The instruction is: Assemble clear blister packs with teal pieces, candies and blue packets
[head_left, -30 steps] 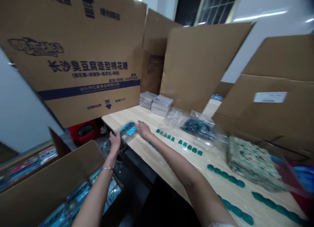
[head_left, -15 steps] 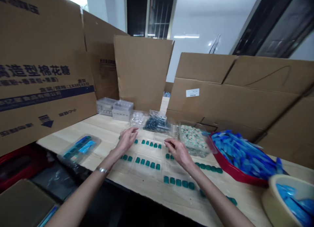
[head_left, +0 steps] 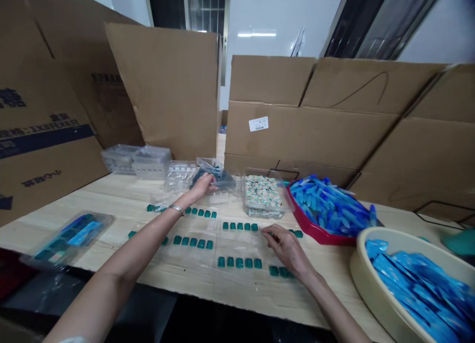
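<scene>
Our left hand (head_left: 202, 186) curled onto clear plastic bag (head_left: 218, 174), far centre: light, slippery, take by loose top. Right hand (head_left: 287, 249) half-closed by small teal pieces (head_left: 282, 271), near right; pinching or not, cannot tell. Tiny, pinch by edges.

The left arm is extended forward from the lower left of the view, with the left forearm (head_left: 129, 251) raised at a shallow diagonal. The left wrist (head_left: 177, 209) is held almost straight. The left hand (head_left: 202, 186) is positioned palm down at the farther reach, with its fingers (head_left: 211, 178) partly curled. The right forearm (head_left: 334, 303) is angled inward from the lower right, and the right wrist (head_left: 306, 272) is slightly flexed. The right hand (head_left: 285, 249) is held palm down and lower in the view, with its fingers (head_left: 268, 235) directed toward the left and slightly curled. The two hands are kept well apart.
</scene>
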`<move>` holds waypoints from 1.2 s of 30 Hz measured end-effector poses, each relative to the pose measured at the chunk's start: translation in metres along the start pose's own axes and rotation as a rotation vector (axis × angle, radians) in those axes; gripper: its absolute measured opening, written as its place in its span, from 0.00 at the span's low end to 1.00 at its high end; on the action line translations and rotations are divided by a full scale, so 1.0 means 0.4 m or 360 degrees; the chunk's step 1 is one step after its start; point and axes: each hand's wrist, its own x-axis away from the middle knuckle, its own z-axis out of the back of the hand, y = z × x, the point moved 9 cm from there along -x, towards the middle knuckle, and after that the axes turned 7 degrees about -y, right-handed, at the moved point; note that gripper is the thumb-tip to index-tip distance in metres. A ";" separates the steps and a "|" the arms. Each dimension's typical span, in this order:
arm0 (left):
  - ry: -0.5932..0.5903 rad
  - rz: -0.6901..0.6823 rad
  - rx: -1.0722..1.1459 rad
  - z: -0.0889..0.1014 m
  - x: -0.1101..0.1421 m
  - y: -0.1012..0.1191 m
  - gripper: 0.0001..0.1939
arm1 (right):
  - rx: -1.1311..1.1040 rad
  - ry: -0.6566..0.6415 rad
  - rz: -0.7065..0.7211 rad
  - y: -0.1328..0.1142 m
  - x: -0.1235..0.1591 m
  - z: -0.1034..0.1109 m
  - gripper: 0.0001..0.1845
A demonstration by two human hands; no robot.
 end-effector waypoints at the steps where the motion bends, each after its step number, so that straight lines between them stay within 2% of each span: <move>1: 0.0007 0.0012 0.0048 0.011 -0.001 -0.003 0.11 | -0.0039 0.0010 -0.0017 0.008 0.003 0.006 0.12; 4: 0.0013 0.0044 0.0202 0.055 0.002 0.009 0.13 | -0.0194 0.0120 -0.0071 0.027 -0.002 0.032 0.12; 7: -0.0033 0.0041 0.0374 0.092 0.025 0.054 0.16 | -0.0366 0.0330 -0.0132 0.032 -0.020 0.069 0.13; 11: -0.0157 -0.0006 0.0736 0.098 0.085 0.136 0.16 | -0.0726 0.0528 -0.0247 0.027 -0.048 0.112 0.22; 13: -0.0093 -0.0128 0.0690 0.105 0.126 0.187 0.16 | -0.0977 0.0559 -0.0322 0.021 -0.055 0.121 0.27; 15: 0.0030 -0.0304 0.0477 0.110 0.174 0.241 0.14 | -0.1263 0.0511 -0.0420 0.014 -0.055 0.112 0.30; 17: 0.0076 -0.0490 0.0277 0.094 0.228 0.289 0.12 | -0.1542 0.0390 -0.0527 0.004 -0.047 0.082 0.30; 21: -0.0118 -0.0763 0.0190 0.008 0.326 0.344 0.06 | -0.1866 0.0178 -0.0593 -0.024 -0.018 0.019 0.28; 23: -0.0234 -0.0793 0.0190 -0.029 0.365 0.357 0.06 | -0.1883 0.0231 -0.0536 -0.025 -0.004 0.019 0.31; 25: -0.0332 -0.0798 0.0199 -0.047 0.393 0.376 0.11 | -0.1780 0.0342 -0.0459 -0.019 0.009 0.046 0.34; 27: -0.0319 -0.0740 0.0265 -0.033 0.403 0.393 0.21 | -0.1610 0.0301 -0.0359 -0.031 0.013 0.075 0.33; 29: -0.0222 -0.0545 0.0475 -0.002 0.389 0.392 0.29 | -0.1456 0.0049 -0.0233 -0.074 0.010 0.081 0.28; 30: -0.0230 -0.0404 0.0635 0.002 0.378 0.385 0.31 | -0.1395 -0.0125 -0.0178 -0.104 0.009 0.071 0.26; 31: -0.0325 -0.0251 0.0812 -0.011 0.368 0.377 0.34 | -0.1338 -0.0302 -0.0133 -0.136 0.010 0.056 0.24; 33: -0.0737 0.0029 0.1146 -0.082 0.366 0.375 0.37 | -0.1208 -0.0566 -0.0044 -0.194 0.014 0.020 0.22; 35: -0.1155 0.0238 0.1362 -0.159 0.388 0.378 0.35 | -0.1049 -0.0613 0.0009 -0.217 0.010 -0.001 0.21; 36: -0.1236 0.0316 0.1446 -0.184 0.394 0.371 0.33 | -0.0972 -0.0536 0.0002 -0.207 0.004 0.002 0.20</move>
